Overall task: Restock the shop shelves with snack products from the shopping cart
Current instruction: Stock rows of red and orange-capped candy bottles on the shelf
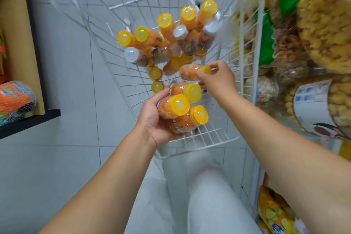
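A white wire shopping cart (218, 138) stands in front of me, holding several clear snack jars of orange puffs, most with yellow lids (165, 20) and a few with white lids (132, 54). My left hand (152, 119) clutches three yellow-lidded jars (178, 106) bundled together above the cart's near end. My right hand (218, 80) grips one more yellow-lidded jar (190, 72) lying sideways, just above the bundle.
A white wire shelf rack (256, 43) at the right holds bagged yellow puffs (326, 24) and other snack packs. A dark shelf (28, 121) at the left carries netted orange packs (15, 99). Grey tiled floor lies between; my light trousers show below.
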The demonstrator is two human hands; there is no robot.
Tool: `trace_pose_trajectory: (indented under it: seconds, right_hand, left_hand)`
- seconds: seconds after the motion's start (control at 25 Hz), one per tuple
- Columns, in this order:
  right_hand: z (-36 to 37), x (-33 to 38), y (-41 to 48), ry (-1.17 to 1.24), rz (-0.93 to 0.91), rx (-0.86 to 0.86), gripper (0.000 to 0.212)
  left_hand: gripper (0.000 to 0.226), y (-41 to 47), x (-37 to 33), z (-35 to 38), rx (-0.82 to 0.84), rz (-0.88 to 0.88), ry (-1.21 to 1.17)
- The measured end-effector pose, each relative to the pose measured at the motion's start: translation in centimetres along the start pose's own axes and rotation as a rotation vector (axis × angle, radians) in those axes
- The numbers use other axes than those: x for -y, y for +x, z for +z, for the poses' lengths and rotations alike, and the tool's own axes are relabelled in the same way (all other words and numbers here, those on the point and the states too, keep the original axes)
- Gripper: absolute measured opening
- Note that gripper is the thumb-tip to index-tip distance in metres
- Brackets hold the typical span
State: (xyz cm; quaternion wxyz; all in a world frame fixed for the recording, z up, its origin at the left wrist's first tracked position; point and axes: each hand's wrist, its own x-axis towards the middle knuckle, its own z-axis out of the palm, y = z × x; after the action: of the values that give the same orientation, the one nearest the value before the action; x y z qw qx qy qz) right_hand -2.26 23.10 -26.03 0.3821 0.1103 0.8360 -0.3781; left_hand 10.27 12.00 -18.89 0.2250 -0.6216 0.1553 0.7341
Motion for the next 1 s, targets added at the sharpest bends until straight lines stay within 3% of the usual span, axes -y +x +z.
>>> trace_pose_trajectory:
  seconds: [0.16,0.32,0.48,0.64,1.0]
  right_hand:
    - [-4.3,1.9,-7.9,0.171,-0.161,0.002,0.028]
    - [-8.4,3.1,-16.4,0.588,-0.155,-0.218,0.021]
    - [-12.3,3.0,-26.8,0.826,-0.192,-0.371,0.012]
    - [-15.9,1.7,-37.7,0.922,-0.251,-0.555,0.026]
    - [-26.5,-7.1,-60.1,0.942,-0.375,-0.999,0.005]
  left_hand:
    - [0.035,-4.3,1.0,2.3,0.072,0.024,0.079]
    - [0.043,-10.7,2.5,3.5,0.181,0.025,0.19]
    - [0.029,-17.6,5.1,3.9,0.271,0.069,0.339]
    - [0.027,-24.2,9.1,5.2,0.361,0.115,0.484]
    - [0.024,-33.7,25.8,10.8,0.609,0.033,0.787]
